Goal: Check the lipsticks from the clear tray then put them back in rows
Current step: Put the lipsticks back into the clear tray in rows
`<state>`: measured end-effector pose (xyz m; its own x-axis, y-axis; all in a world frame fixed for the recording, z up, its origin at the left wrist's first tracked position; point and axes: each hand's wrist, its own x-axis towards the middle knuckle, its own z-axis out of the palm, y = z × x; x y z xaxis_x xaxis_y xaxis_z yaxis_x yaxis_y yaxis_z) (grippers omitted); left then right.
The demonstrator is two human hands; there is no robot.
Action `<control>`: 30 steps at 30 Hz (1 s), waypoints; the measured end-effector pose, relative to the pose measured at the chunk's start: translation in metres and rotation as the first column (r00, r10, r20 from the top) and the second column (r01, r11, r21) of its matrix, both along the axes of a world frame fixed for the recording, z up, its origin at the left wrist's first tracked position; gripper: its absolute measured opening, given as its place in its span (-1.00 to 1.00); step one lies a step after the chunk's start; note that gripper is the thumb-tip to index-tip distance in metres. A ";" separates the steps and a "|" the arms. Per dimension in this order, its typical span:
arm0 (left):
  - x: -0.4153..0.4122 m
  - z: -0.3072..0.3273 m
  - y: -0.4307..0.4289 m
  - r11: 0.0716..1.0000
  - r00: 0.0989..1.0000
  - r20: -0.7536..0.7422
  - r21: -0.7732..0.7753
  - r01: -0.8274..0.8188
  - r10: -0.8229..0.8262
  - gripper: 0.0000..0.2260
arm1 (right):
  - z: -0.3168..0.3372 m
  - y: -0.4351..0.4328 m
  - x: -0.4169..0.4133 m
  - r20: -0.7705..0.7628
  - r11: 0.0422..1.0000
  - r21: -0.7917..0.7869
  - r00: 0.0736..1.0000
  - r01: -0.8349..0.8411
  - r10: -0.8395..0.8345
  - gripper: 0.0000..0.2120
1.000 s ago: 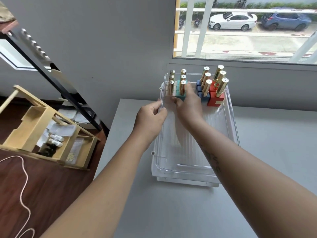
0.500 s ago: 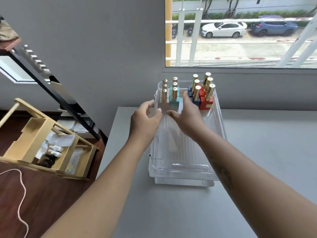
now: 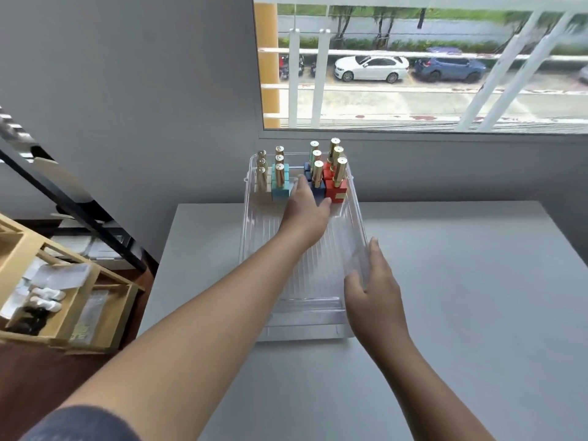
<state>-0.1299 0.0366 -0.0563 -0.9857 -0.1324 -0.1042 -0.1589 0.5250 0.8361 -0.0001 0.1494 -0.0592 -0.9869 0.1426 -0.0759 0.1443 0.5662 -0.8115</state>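
Right grip (image 3: 375,291) back from lipsticks (image 3: 280,176), now beside right wall of clear tray (image 3: 305,323), fingers apart; left grip (image 3: 305,208) crossed to blue row (image 3: 317,173) at tray's far end — closure cannot be told; next check probably starting.

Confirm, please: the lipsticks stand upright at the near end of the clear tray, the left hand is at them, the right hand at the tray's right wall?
Not the near end: the head view shows the lipsticks upright at the far end of the clear tray. The left hand is at them and the right hand at the tray's right wall, as stated.
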 end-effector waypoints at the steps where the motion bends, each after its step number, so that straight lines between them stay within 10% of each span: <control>1: -0.006 -0.003 0.002 1.000 1.000 0.001 0.005 -0.019 0.019 -0.50 | -0.001 0.000 0.000 0.001 1.000 -0.006 1.000 0.004 -0.004 -0.40; 30: -0.001 -0.005 -0.011 0.985 0.992 -0.081 -0.131 -0.109 0.099 -0.74 | -0.008 0.004 0.000 -0.020 1.000 0.008 0.999 -0.030 0.031 -0.39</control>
